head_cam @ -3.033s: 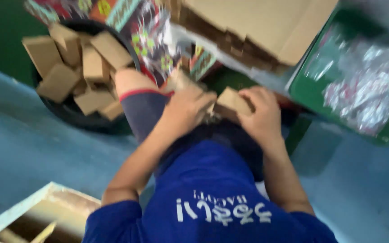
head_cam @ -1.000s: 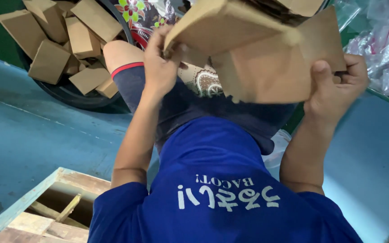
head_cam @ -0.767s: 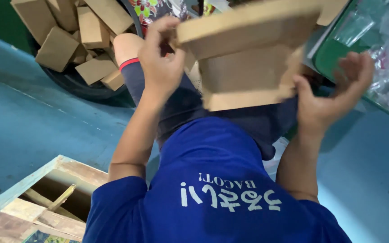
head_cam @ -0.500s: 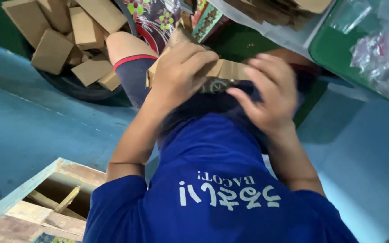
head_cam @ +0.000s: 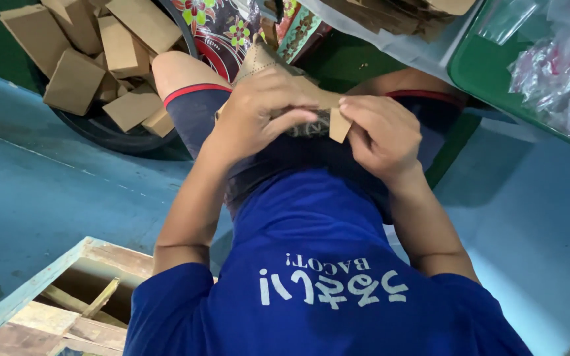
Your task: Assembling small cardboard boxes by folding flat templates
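Both my hands are down on my lap, working a small brown cardboard box (head_cam: 324, 105). My left hand (head_cam: 262, 112) lies over the top of the box and covers most of it. My right hand (head_cam: 380, 132) pinches a brown flap (head_cam: 339, 125) at the box's right end between thumb and fingers. I sit in a blue shirt and dark shorts with a red hem; much of the box is hidden under my fingers.
A black round tub (head_cam: 110, 132) at upper left holds several folded brown boxes (head_cam: 77, 79). A stack of flat cardboard (head_cam: 390, 13) lies at the top. A green tray (head_cam: 496, 86) with clear plastic bags sits upper right. A wooden pallet (head_cam: 54, 296) lies lower left on the blue floor.
A large flat cardboard blank that I held up about a second ago has come down to my lap and been folded small. Both hands now close around it.
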